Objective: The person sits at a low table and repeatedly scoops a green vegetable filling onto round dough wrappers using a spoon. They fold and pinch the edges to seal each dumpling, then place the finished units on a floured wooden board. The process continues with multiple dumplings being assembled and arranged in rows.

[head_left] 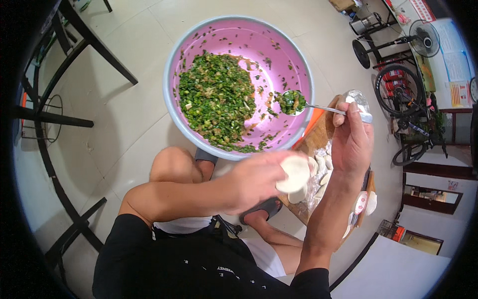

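Note:
A round, pale dumpling wrapper is pinched by its edge in my left hand, which is slightly blurred. My right hand grips the handle of a metal spoon between thumb and fingers. Chopped green filling heaps the spoon's bowl, held over the right side of a big pink basin with a pale blue rim. More chopped green filling lies mostly in the basin's left half. Below and right of the basin, several white dumplings or wrappers rest on clear plastic, partly hidden behind my hands.
A wooden board holds the plastic and a silvery, foil-like piece. Dark metal chair legs stand at the left on the tiled floor. A bicycle and a standing fan are farther off at the right.

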Demonstrator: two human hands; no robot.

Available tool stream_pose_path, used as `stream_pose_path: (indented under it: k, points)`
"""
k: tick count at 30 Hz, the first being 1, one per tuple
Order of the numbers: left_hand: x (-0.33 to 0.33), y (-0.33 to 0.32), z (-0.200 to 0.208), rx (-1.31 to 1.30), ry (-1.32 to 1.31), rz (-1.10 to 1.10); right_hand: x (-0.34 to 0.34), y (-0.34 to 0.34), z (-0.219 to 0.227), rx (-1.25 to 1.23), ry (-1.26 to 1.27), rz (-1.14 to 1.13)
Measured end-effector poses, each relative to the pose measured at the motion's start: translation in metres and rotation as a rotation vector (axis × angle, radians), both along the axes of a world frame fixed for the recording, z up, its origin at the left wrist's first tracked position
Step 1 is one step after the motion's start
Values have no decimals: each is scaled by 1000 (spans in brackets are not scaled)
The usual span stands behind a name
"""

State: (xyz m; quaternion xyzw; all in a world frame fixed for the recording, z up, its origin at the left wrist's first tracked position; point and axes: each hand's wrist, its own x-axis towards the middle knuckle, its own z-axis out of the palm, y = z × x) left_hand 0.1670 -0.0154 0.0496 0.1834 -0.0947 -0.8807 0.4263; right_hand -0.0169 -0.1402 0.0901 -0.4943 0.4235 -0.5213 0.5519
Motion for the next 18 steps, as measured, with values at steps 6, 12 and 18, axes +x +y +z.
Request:
stream_pose_path:
  k: [6,12,18]
  points:
    - [4,-17,9,140,107,313,-24,31,24,-128,20,-55]
    - [-9,-21,15,93,196,300,-31,69,25,-466,418,-81]
    - [-16,-22,11,52,113,272,-26,97,32,-932,896,12]
